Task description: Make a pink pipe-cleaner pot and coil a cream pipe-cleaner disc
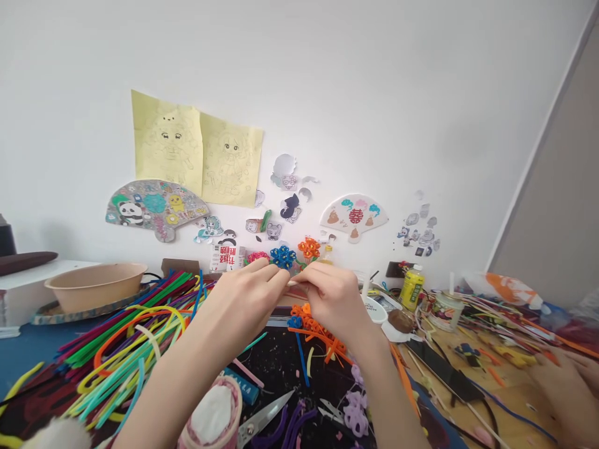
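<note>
My left hand (246, 299) and my right hand (330, 296) are raised over the table, fingertips meeting in a pinch at the middle. Between them they grip a thin pale strip (296, 284), too small to name. Just behind the fingertips stand a blue pipe-cleaner flower (282, 256) and an orange pipe-cleaner flower (309, 247) by the wall. Below my right hand lies an orange twisted pipe-cleaner piece (318, 330) on a dark mat (276, 362).
A heap of coloured pipe cleaners (135, 330) fills the left. A tan bowl (96, 285) sits far left. Scissors (262, 419) and purple pipe-cleaner shapes (355, 411) lie near the front. A yellow glue bottle (412, 288) stands right. Another person's hand (568, 390) rests at far right.
</note>
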Demonstrator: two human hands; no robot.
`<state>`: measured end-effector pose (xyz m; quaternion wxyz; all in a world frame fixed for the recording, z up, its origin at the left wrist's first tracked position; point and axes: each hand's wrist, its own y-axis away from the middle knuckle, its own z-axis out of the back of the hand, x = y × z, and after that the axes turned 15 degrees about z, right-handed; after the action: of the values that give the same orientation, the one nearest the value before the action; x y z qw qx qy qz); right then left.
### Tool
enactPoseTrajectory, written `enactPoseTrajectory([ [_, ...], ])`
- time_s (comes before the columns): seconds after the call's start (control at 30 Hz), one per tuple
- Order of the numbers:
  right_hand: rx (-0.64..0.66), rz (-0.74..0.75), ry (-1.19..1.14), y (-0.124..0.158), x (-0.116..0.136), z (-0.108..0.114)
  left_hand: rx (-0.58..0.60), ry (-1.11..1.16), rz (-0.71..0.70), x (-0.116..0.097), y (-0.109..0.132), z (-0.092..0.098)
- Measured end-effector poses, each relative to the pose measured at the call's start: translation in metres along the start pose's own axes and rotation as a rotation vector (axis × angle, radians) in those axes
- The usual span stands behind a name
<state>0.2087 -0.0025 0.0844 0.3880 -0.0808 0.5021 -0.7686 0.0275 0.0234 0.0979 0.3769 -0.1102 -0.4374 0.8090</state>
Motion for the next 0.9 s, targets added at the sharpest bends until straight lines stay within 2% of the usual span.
enactPoseTrajectory([
  [0.3,-0.089,0.004,-0.080,0.0025,-0.0026,-0.0015,0.116,0.192,0.101,0.0076,0.0029,-0.0081],
  [0.47,-0.168,-0.046,-0.160,0.0001,-0.0011,-0.0010,0.084,0.245,0.117,0.0088,0.0021,-0.0081],
  [0.53,-0.197,-0.128,-0.231,0.0002,-0.0010,-0.0026,0.042,0.296,0.142,0.0079,0.0012,-0.0074],
  [0.63,-0.233,-0.349,-0.468,0.0018,-0.0026,-0.0071,-0.048,0.386,0.214,0.0061,-0.0002,-0.0065],
  [0.73,-0.205,-0.497,-0.692,0.0019,-0.0045,-0.0096,-0.094,0.399,0.240,0.0051,-0.0006,-0.0065],
  [0.8,-0.125,-0.449,-0.612,0.0003,-0.0044,-0.0080,-0.064,0.330,0.205,0.0052,0.0000,-0.0069],
  [0.9,0.008,-0.260,-0.280,-0.0026,-0.0020,-0.0031,0.021,0.142,0.136,0.0049,0.0015,-0.0070],
])
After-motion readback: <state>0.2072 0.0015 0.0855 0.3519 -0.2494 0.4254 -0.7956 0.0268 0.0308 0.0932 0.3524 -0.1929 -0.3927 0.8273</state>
